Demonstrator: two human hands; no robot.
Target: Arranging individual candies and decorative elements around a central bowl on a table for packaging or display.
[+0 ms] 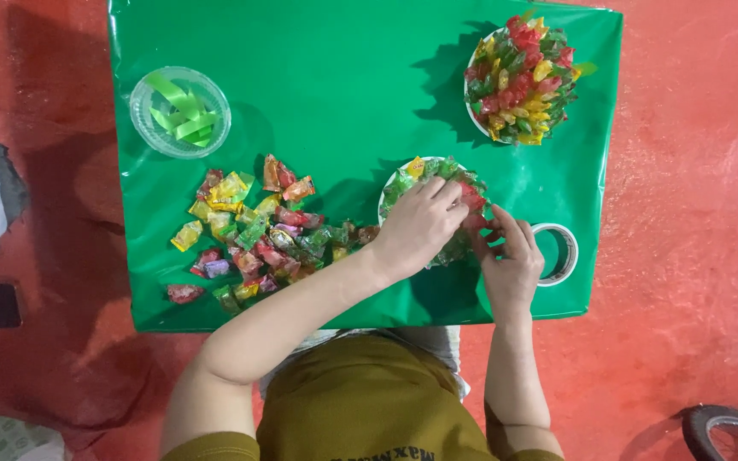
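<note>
My left hand [420, 224] lies over a round white plate ringed with wrapped sweets [412, 175], its fingers pressing on the sweets at the plate's right side. My right hand [510, 256] comes in from the right and pinches a red wrapped sweet [475, 201] at the plate's edge. A loose heap of red, yellow and green wrapped sweets [254, 230] lies left of the plate on the green-covered table [343, 77].
A finished plate piled with wrapped sweets [520, 81] stands at the back right. A clear cup with green ribbon strips [179, 111] is at the back left. A tape roll [557, 253] lies beside my right hand. Red floor surrounds the table; a wheel [728, 434] shows bottom right.
</note>
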